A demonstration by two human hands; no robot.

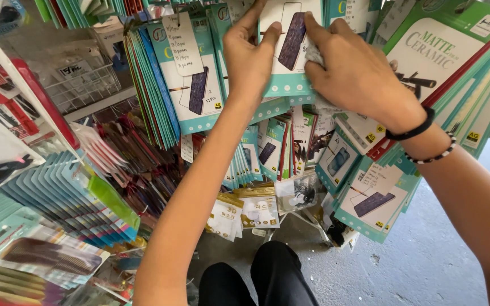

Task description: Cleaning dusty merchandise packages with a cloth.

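My left hand [252, 59] and my right hand [354, 73] both grip a teal-and-white card package [288, 82] showing a dark phone-screen picture, hanging high on a display rack. The left hand holds its left edge with fingers over the front. The right hand pinches its right edge, with a small pale scrap under the fingertips. A black band and a beaded bracelet [426, 141] circle my right wrist. Similar teal packages [191, 85] hang in thick stacks right beside it.
More hanging packs crowd the rack: green-and-white cards [443, 51] at right, small gold-topped pouches [242, 212] below, fanned blue cards [75, 204] and combs [46, 255] at lower left. A wire basket [83, 85] sits behind. My dark-trousered knees [256, 277] are over grey concrete floor [426, 255].
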